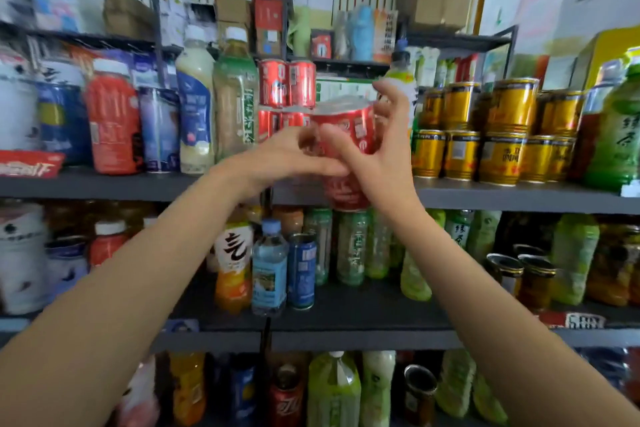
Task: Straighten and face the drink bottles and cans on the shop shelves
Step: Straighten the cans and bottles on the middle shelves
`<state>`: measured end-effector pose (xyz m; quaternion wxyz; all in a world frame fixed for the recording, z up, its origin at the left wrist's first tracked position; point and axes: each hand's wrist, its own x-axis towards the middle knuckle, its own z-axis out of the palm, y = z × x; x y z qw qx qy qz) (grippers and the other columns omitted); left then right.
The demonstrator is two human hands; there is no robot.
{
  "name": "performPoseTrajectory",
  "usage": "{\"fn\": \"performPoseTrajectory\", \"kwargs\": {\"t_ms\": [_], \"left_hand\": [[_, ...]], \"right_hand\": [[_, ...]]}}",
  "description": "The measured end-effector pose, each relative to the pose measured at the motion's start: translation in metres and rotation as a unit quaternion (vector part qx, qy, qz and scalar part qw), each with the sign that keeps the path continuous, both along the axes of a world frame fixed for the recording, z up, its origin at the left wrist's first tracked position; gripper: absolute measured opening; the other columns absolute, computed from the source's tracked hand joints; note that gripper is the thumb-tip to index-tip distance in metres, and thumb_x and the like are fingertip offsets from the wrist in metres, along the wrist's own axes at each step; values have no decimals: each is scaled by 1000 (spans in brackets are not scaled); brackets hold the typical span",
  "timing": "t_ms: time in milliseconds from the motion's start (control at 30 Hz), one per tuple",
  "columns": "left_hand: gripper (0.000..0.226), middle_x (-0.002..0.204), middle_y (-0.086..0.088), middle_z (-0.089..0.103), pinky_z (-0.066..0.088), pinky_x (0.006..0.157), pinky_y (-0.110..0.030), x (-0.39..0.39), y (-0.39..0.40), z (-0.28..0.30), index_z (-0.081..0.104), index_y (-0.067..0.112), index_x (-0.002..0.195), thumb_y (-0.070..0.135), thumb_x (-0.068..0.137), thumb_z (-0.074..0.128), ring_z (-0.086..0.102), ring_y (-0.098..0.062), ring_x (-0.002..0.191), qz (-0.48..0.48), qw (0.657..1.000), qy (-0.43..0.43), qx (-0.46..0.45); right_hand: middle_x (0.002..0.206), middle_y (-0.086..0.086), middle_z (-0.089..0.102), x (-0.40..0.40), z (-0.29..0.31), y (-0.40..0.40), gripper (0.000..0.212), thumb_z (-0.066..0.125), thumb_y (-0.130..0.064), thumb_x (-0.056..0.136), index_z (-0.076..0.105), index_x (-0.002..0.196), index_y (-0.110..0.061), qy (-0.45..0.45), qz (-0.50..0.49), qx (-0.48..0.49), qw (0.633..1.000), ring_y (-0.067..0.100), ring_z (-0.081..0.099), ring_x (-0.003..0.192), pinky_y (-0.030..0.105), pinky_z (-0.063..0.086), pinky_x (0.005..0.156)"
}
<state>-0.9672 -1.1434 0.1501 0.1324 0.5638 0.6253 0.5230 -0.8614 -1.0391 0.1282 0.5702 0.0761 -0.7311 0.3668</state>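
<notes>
Head view shows a red can (346,135), blurred, held up in front of the edge of the upper shelf (104,185), between both hands. The right hand (377,149) grips the can from its right side, thumb across the front of the label and fingers curled round the far side above the rim. The left hand (287,158) reaches in from the can's left, fingers lying along its lower part and touching the right thumb; whether those fingers curl round the can or only press against it cannot be told through the blur. Below the red can and touching it hangs a second red can (346,192), partly hidden by the hands, overlapping the shelf edge. Behind the red can, slightly to its left, stacked red cans (287,83) stand on the shelf in two layers. Left of those stand a tall green tea bottle (235,97) and a pale milky bottle (195,104). To the right of the red can, gold cans (485,135) are stacked two high, and beyond them stands a green bottle (620,135). Under the red can, on the shelf below, stand a small water bottle (270,270), a blue can (302,274) and green bottles (353,246).
</notes>
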Motion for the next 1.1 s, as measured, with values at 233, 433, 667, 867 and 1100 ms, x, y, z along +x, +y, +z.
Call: {"fn": "performPoseTrajectory", "kwargs": {"t_ms": [233, 433, 667, 867, 1100], "left_hand": [[43, 102, 3, 68, 54, 80, -22, -13, 12, 80, 51, 24, 114, 19, 77, 74, 66, -7, 88, 122, 982, 15, 146], [50, 116, -6, 65, 47, 97, -44, -47, 53, 104, 51, 19, 126, 30, 81, 70, 61, -25, 106, 199, 965, 22, 172], [43, 118, -7, 60, 46, 97, -42, -92, 92, 101, 45, 17, 130, 17, 90, 59, 58, -25, 108, 242, 961, -19, 133], [47, 121, -8, 59, 46, 97, -47, -114, 116, 104, 40, 16, 134, 18, 90, 58, 57, -27, 109, 249, 963, -32, 94], [53, 125, -10, 57, 43, 100, -49, -130, 130, 101, 39, 15, 134, 27, 87, 62, 55, -30, 114, 279, 959, 6, 44]], "right_hand": [[136, -1, 49, -32, 77, 16, 55, 42, -39, 98, 24, 147, -24, -81, 86, -52, 992, 12, 50, 122, 38, 44, 103], [104, -8, 61, -70, 124, 33, 31, 44, -15, 97, 45, 125, -29, -115, 173, -122, 971, 6, 60, 88, 22, 49, 69], [107, 3, 61, -129, 125, 70, 48, 52, -3, 92, 42, 136, -20, -148, 176, -169, 958, 11, 59, 83, 25, 48, 64], [105, 3, 59, -154, 129, 93, 55, 47, 6, 91, 35, 139, -18, -159, 176, -217, 947, 13, 57, 86, 29, 46, 65], [111, 3, 47, -173, 129, 110, 66, 45, 5, 91, 25, 146, -25, -208, 132, -202, 948, 13, 50, 85, 36, 45, 72]]}}
